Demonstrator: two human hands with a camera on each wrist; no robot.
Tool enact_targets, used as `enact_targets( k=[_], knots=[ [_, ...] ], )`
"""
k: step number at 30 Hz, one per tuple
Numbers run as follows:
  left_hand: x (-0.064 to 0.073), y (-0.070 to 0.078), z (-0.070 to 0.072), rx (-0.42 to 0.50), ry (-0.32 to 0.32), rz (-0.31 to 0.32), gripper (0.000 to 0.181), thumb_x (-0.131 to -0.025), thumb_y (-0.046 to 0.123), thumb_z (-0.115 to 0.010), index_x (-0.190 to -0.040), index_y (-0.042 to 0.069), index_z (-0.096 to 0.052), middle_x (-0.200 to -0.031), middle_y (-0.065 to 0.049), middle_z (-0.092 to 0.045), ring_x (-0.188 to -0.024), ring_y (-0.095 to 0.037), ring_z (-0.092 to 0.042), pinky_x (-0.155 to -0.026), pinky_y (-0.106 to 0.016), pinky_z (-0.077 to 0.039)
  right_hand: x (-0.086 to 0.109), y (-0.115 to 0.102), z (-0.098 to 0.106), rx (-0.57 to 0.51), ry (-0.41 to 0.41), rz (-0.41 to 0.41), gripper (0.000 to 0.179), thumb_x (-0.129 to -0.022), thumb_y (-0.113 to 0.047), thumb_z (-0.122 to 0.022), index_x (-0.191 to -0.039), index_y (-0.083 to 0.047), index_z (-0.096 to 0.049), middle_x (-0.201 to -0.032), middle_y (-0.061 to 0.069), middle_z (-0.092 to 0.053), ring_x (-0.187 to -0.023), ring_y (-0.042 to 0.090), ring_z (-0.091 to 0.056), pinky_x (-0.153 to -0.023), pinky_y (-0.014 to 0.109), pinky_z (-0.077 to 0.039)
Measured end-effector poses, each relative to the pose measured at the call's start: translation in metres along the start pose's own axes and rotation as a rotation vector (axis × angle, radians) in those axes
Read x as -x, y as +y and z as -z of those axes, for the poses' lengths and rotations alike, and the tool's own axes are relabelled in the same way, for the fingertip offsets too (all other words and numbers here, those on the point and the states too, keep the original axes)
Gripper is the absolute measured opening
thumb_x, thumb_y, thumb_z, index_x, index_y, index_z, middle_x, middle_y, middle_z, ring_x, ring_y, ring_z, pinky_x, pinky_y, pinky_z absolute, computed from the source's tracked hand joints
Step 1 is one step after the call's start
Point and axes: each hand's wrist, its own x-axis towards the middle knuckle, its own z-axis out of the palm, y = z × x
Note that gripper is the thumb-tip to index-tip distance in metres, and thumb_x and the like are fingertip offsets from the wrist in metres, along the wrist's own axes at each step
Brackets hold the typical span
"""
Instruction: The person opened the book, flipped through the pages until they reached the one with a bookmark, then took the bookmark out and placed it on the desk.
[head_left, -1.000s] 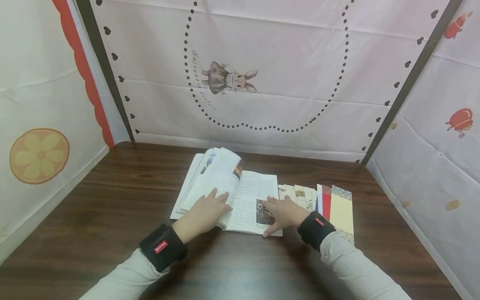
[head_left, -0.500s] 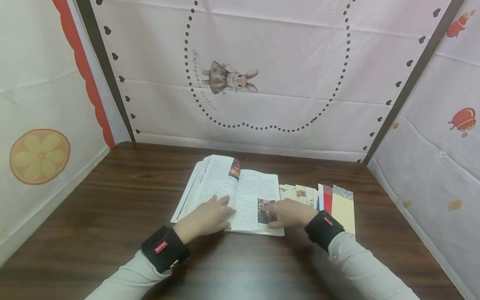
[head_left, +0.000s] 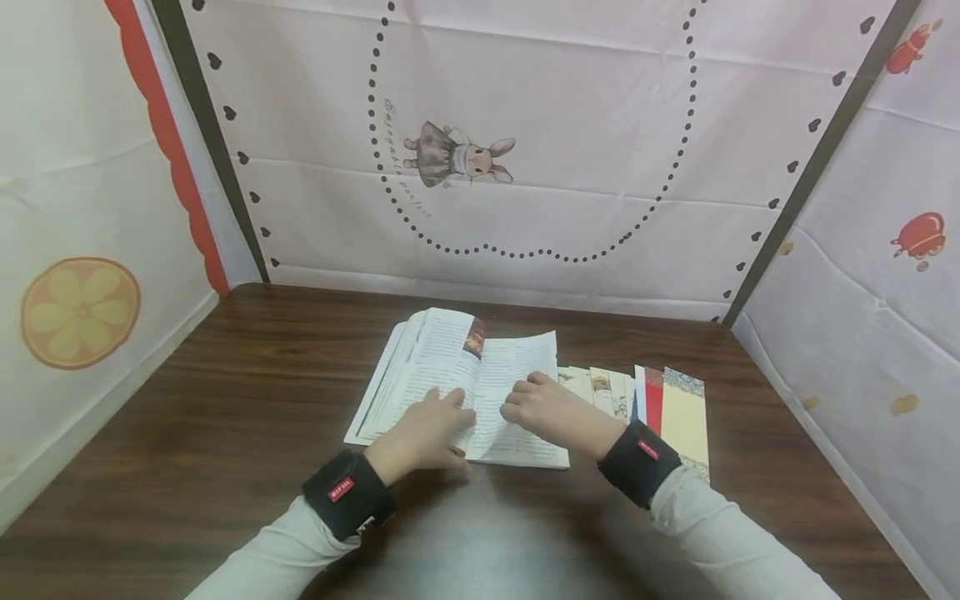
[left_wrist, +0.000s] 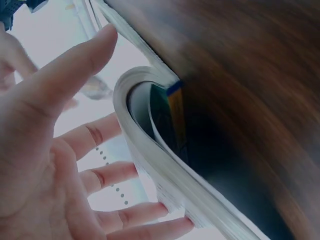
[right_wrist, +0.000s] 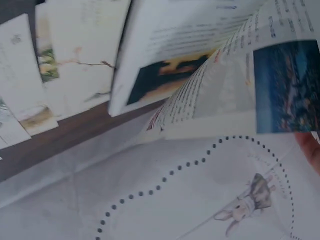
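Note:
An open book [head_left: 435, 358] lies on the table, a thick stack of pages at its left. My left hand [head_left: 423, 429] rests on the left page near the spine, fingers spread; the left wrist view shows the thumb off the book's near edge and the fingers against the curved page block. Over the right side, my right hand [head_left: 558, 414] has curled fingers holding a turning page [right_wrist: 220, 95]. That page rises off the right side, a blue picture on its underside, with one fingertip [right_wrist: 309, 147] showing at its edge. The rest of this grip is hidden.
Several illustrated paper cards [head_left: 600, 387] fan out right of the book, some under the right wrist. A red card [head_left: 655, 404] and a yellow card [head_left: 686, 417] lie at the end of the row. Printed cloth walls enclose the dark wooden table [head_left: 247, 400].
A page that was up has settled onto the left side under my left hand. My right hand has moved slightly left from the picture and lifted another page from the right side.

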Motion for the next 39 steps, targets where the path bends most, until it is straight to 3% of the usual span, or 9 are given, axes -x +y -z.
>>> enact_targets(
  k=[8, 11, 15, 19, 21, 24, 29, 33, 39],
  knots=[
    [-0.012, 0.014, -0.011, -0.067, -0.005, 0.151, 0.075, -0.068, 0.065, -0.070, -0.122, 0.014, -0.062, -0.133, -0.015, -0.051, -0.110, -0.047, -0.050, -0.074, -0.054, -0.052, -0.011, -0.002, 0.009, 0.171, 0.288, 0.073, 0.028, -0.073, -0.017, -0.079, -0.098, -0.019, -0.068, -0.103, -0.007, -0.069, -0.102, 0.014, -0.058, -0.094, 0.034, -0.044],
    [-0.013, 0.019, -0.012, -0.082, 0.005, 0.217, 0.063, -0.079, 0.055, -0.066, -0.127, 0.015, -0.060, -0.136, -0.013, -0.049, -0.110, -0.047, -0.050, -0.075, -0.059, -0.051, -0.014, -0.005, 0.007, 0.197, 0.347, 0.083, 0.029, -0.071, -0.018, -0.081, -0.099, -0.020, -0.070, -0.107, -0.006, -0.069, -0.107, 0.015, -0.057, -0.094, 0.036, -0.044],
    [-0.012, 0.022, -0.008, -0.067, 0.034, 0.263, 0.041, -0.089, 0.032, -0.059, -0.125, 0.013, -0.061, -0.136, -0.013, -0.049, -0.103, -0.043, -0.053, -0.073, -0.057, -0.052, -0.013, -0.005, 0.005, 0.100, 0.397, -0.004, 0.036, -0.070, -0.018, -0.082, -0.103, -0.018, -0.067, -0.122, 0.000, -0.064, -0.117, 0.020, -0.055, -0.096, 0.040, -0.044],
    [-0.010, 0.020, -0.005, -0.022, 0.071, 0.277, 0.036, -0.093, 0.028, -0.052, -0.118, 0.006, -0.065, -0.132, -0.015, -0.053, -0.102, -0.045, -0.055, -0.070, -0.053, -0.053, -0.006, 0.001, 0.000, -0.173, 0.434, -0.211, 0.053, -0.076, -0.016, -0.078, -0.124, -0.009, -0.054, -0.134, 0.011, -0.054, -0.124, 0.027, -0.050, -0.097, 0.046, -0.044],
    [-0.010, 0.019, -0.004, 0.021, 0.114, 0.289, 0.038, -0.095, 0.030, -0.048, -0.111, 0.001, -0.067, -0.127, -0.016, -0.056, -0.100, -0.044, -0.057, -0.069, -0.051, -0.052, 0.000, 0.005, -0.005, -0.351, 0.360, -0.334, 0.061, -0.081, -0.020, -0.073, -0.133, -0.004, -0.046, -0.138, 0.016, -0.049, -0.127, 0.032, -0.047, -0.098, 0.051, -0.043],
    [-0.010, 0.016, -0.001, 0.084, 0.183, 0.305, 0.044, -0.097, 0.032, -0.043, -0.098, -0.005, -0.068, -0.108, -0.018, -0.065, -0.089, -0.038, -0.062, -0.065, -0.045, -0.052, 0.012, 0.008, -0.017, -0.567, 0.053, -0.475, 0.075, -0.086, -0.035, -0.067, -0.143, -0.001, -0.033, -0.149, 0.020, -0.035, -0.137, 0.039, -0.034, -0.104, 0.059, -0.035],
    [-0.009, 0.013, 0.004, 0.144, 0.223, 0.318, 0.039, -0.096, 0.028, -0.046, -0.072, 0.001, -0.060, -0.059, -0.006, -0.053, -0.051, -0.019, -0.050, -0.044, -0.027, -0.036, 0.026, 0.005, -0.044, -0.678, -0.374, -0.495, 0.094, -0.080, -0.055, -0.065, -0.150, -0.009, -0.023, -0.156, 0.013, -0.021, -0.144, 0.037, -0.020, -0.109, 0.061, -0.025],
    [-0.006, 0.011, 0.007, 0.242, 0.222, 0.316, 0.035, -0.095, 0.022, -0.046, -0.080, -0.004, -0.064, -0.051, -0.001, -0.046, -0.043, -0.012, -0.043, -0.040, -0.021, -0.030, 0.027, 0.002, -0.051, -0.680, -0.441, -0.508, 0.097, -0.075, -0.058, -0.069, -0.149, -0.015, -0.026, -0.156, 0.007, -0.025, -0.144, 0.031, -0.022, -0.111, 0.060, -0.023],
    [0.000, -0.006, 0.016, 0.523, 0.329, 0.380, 0.054, -0.093, 0.015, -0.045, -0.141, -0.005, -0.034, -0.053, 0.000, -0.043, -0.039, -0.008, -0.034, -0.037, -0.019, -0.027, 0.022, 0.003, -0.049, -0.635, -0.439, -0.520, 0.094, -0.073, -0.062, -0.068, -0.147, -0.016, -0.033, -0.153, 0.007, -0.032, -0.142, 0.028, -0.028, -0.111, 0.059, -0.022]
  ],
)
